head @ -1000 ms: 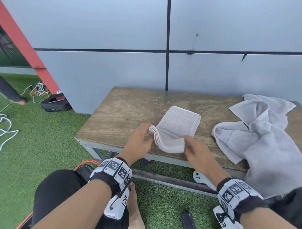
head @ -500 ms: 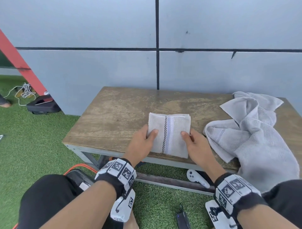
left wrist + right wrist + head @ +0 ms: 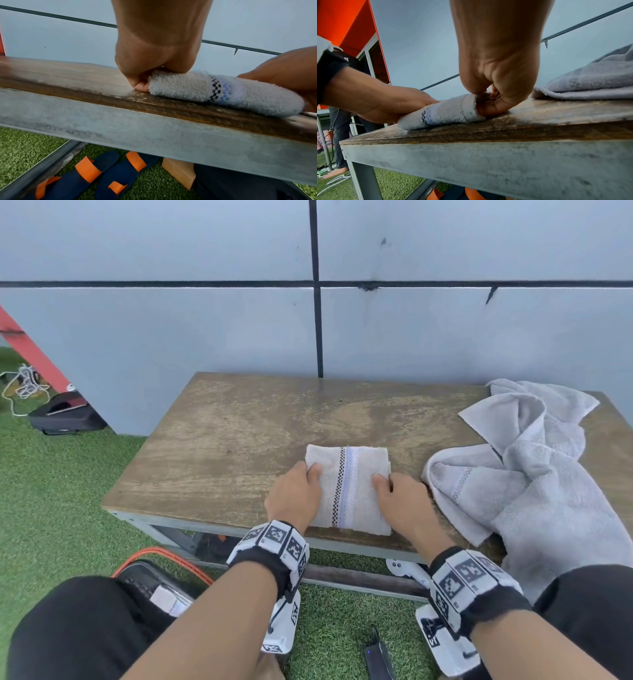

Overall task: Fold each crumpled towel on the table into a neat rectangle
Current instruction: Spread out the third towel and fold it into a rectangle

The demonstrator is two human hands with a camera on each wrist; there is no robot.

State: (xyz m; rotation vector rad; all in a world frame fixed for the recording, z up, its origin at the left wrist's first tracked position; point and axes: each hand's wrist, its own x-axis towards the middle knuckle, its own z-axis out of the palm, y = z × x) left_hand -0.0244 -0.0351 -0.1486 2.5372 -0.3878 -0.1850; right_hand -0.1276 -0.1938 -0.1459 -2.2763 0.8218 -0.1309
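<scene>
A small folded towel (image 3: 347, 487) with a checkered and blue stripe lies flat near the wooden table's (image 3: 222, 446) front edge. My left hand (image 3: 310, 474) grips its left side, thumb on top. My right hand (image 3: 382, 481) grips its right side the same way. In the left wrist view the left hand (image 3: 142, 75) curls at the edge of the folded towel (image 3: 188, 86). In the right wrist view the right hand (image 3: 489, 97) pinches the folded towel's (image 3: 447, 112) edge, thumb above, fingers tucked beneath. A larger crumpled grey towel (image 3: 534, 484) lies at the table's right end.
A grey wall stands right behind the table. Blue and orange sandals (image 3: 96, 175) and a cardboard box (image 3: 178, 171) lie under it on the green turf. A white controller (image 3: 407, 570) sits by the lower rail. A black case (image 3: 65, 412) lies far left.
A second ago both hands held the folded towel partly lifted, layered edges towards me. It now lies flat, stripe up, with a hand on each side.
</scene>
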